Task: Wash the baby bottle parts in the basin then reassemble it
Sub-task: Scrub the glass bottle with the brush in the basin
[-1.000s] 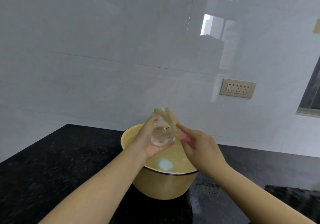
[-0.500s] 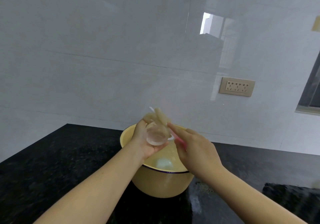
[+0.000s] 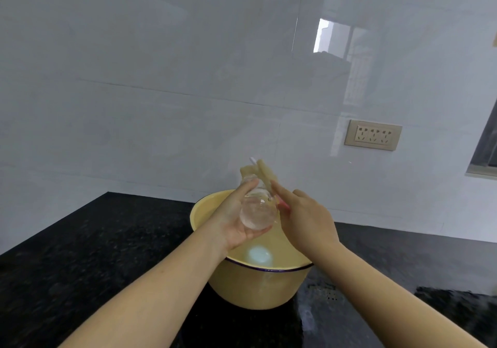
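Observation:
My left hand (image 3: 233, 220) grips a clear baby bottle (image 3: 256, 210), tilted with its base toward me, above the yellow basin (image 3: 258, 288). My right hand (image 3: 306, 218) holds a bottle brush (image 3: 265, 176) by its pink handle; its beige sponge head lies along the bottle's far end, and whether it is inside the mouth I cannot tell. Water fills the basin, and a pale round part (image 3: 259, 256) shows under the surface.
The basin stands on a black speckled countertop (image 3: 94, 253) against a white tiled wall. A beige wall socket (image 3: 373, 138) sits to the right, with a dark window frame (image 3: 486, 143) at the right edge. Wet patches shine on the counter to the right of the basin.
Both hands with the bottle and brush have shifted slightly left. The brush head has slid along the bottle's far end.

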Demonstrator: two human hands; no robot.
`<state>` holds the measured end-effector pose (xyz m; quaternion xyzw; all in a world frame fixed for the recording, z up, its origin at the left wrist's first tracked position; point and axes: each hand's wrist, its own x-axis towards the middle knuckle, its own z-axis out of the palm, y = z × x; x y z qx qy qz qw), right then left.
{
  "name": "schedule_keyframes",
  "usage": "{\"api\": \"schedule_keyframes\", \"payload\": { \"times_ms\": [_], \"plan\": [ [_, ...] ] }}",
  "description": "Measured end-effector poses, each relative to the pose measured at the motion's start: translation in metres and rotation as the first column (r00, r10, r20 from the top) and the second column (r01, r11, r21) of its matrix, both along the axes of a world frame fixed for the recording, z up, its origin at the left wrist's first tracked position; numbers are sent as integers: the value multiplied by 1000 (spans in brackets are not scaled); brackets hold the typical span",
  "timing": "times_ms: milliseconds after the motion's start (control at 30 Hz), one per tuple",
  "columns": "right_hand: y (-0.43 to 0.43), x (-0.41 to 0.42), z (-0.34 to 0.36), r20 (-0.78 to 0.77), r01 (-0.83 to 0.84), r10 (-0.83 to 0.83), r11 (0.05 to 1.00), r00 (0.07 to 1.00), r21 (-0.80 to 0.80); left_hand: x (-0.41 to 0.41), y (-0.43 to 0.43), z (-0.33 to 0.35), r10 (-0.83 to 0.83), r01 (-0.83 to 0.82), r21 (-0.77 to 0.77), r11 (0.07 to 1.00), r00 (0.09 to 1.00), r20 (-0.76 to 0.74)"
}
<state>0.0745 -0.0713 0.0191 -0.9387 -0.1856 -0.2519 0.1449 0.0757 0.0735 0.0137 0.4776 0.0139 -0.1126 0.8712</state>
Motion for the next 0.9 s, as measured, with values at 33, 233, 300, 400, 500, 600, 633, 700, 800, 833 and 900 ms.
{"api": "schedule_keyframes", "payload": {
  "times_ms": [33,233,300,400,500,600,633,700,800,833,900],
  "plan": [
    [1,0,-1,-9,-21,21,1000,1000,23,1,0,0,4,-4,-12,1000,1000,4],
    [2,-3,-5,2,-121,121,989,993,88,6,1,-3,65,-73,-157,985,996,-54],
    [3,-7,-5,9,-155,155,983,988,97,6,3,-4,111,-125,-174,977,990,-89],
    [4,-15,-8,16,-193,192,977,981,89,7,5,-5,167,-189,-182,965,978,-127],
    [4,-17,-12,28,-213,211,976,977,45,7,8,-5,228,-250,-181,951,964,-138],
    [4,-14,-10,28,-196,196,981,980,-6,4,6,-2,249,-269,-132,954,957,-151],
    [4,-12,-9,22,-181,181,983,983,-10,3,5,-2,252,-273,-113,955,953,-169],
    [5,-7,-6,1,-146,146,989,989,-2,0,4,0,254,-280,-100,955,942,-218],
    [5,-2,-2,-6,-96,96,995,995,-10,-2,3,2,215,-240,-81,967,947,-239],
    [6,-1,-1,-4,-86,86,996,996,-18,-2,3,2,209,-227,-51,972,948,-240],
    [8,-1,1,2,-68,69,997,998,-31,-2,2,2,207,-210,13,978,948,-241]
  ]
}}
